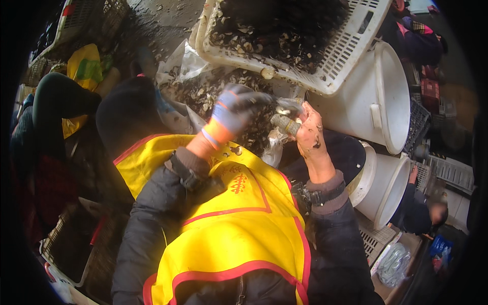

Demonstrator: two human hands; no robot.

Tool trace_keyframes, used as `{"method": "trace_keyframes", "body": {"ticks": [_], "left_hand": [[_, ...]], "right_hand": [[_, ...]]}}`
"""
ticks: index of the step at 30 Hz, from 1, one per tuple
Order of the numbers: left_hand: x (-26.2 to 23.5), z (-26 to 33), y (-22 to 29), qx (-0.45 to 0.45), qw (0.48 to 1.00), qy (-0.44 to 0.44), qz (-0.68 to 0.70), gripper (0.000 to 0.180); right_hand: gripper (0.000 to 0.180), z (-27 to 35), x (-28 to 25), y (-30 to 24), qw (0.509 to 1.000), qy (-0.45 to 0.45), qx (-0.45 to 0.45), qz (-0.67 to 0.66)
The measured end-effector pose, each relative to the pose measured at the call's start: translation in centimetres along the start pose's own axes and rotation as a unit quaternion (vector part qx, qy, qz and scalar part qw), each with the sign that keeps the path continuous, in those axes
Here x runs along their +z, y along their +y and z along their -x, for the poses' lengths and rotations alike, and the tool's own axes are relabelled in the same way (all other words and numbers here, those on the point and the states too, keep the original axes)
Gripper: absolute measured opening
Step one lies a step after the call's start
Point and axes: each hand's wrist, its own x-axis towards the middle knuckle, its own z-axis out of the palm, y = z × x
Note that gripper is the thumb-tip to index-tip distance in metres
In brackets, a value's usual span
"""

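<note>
Wet grey concrete floor (pixel 162 20), littered with shell fragments. A white slatted plastic crate (pixel 351 46) sits tilted at the top, holding dark shells. Two white buckets (pixel 366 101) lie at right beside dark crates (pixel 419 122). A white mesh basket (pixel 61 254) stands lower left. Lighting dim, uneven.

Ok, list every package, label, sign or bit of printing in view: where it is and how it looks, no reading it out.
Red printed emblem: on the yellow vest, below the gloved left hand; small, branching shape.
Yellow bag: upper left, crumpled, with a green patch.
Clear plastic bag: lower right floor, bunched, greyish.
Blue packet: far right, small; its detail is too blurred to tell.
No signs or screens show.
</note>
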Motion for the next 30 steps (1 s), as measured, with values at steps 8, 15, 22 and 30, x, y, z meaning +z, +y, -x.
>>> {"method": "trace_keyframes", "body": {"ticks": [8, 15, 22, 30], "left_hand": [[-0.7, -0.6, 0.0, 0.047, 0.998, -0.009, -0.027, 0.032], [-1.4, -0.8, 0.1, -0.162, 0.977, 0.107, 0.089, 0.029], [-0.2, 0.3, -1.5, -0.048, 0.999, 0.016, -0.02, 0.031], [-0.6, 0.1, -1.7, -0.101, 0.99, 0.067, -0.078, 0.029]], "right_hand": [[0.042, -0.4, 0.7, -0.9, 0.983, 0.039, -0.029, 0.178], [0.04, 0.5, 0.6, -0.7, 0.997, -0.005, -0.049, 0.062], [0.035, 0.2, 0.8, 0.3, 0.995, 0.019, -0.043, 0.089], [0.035, -0.1, -0.6, 1.8, 0.972, 0.032, 0.064, -0.224]]}}
